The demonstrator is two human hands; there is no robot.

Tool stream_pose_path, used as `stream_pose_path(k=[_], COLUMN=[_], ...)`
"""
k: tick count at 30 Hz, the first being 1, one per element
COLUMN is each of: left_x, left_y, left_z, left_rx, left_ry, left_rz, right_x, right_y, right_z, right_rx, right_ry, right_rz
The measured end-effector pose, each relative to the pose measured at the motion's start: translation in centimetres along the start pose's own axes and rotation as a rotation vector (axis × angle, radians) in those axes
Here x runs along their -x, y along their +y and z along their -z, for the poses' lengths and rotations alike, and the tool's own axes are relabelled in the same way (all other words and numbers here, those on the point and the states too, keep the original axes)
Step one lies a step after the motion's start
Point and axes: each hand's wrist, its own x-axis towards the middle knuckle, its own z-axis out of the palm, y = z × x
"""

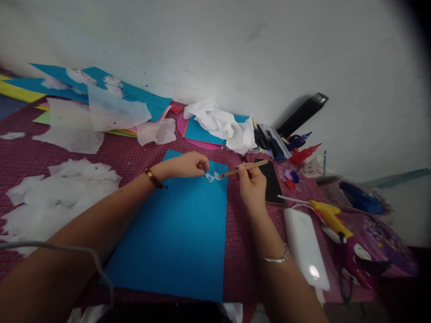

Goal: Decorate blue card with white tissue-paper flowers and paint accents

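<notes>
A blue sheet of card (188,233) lies in front of me on the table. My right hand (252,184) grips a flat, pale wooden paintbrush (232,172), its tip down on small scraps of white tissue paper (210,176) near the card's top right corner. My left hand (193,165) is beside those scraps, its fingers curled together and pointing down. Whatever the left fingertips pinch, if anything, is too small to make out. The scraps appear pale and bluish against the card.
Torn white paper (63,193) is heaped at left. Crumpled tissue (218,121) lies at the back. On the right are a black notebook (273,181), a white power bank (306,246), a yellow glue gun (332,217) and a black bottle (303,114). A grey cable crosses the lower left.
</notes>
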Motion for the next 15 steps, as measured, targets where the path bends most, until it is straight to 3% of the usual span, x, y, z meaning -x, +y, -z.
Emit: stream_pose_path(k=[5, 15], left_x=[-0.04, -0.18], left_y=[0.13, -0.1], left_z=[-0.26, -0.33], left_rx=[-0.044, -0.044], left_ry=[-0.011, 0.001], left_rz=[-0.036, -0.046], right_x=[0.03, 0.14], right_y=[0.2, 0.55], right_z=[-0.22, -0.66], right_rx=[0.067, -0.012], right_ry=[-0.018, -0.046], right_rz=[-0.011, -0.061])
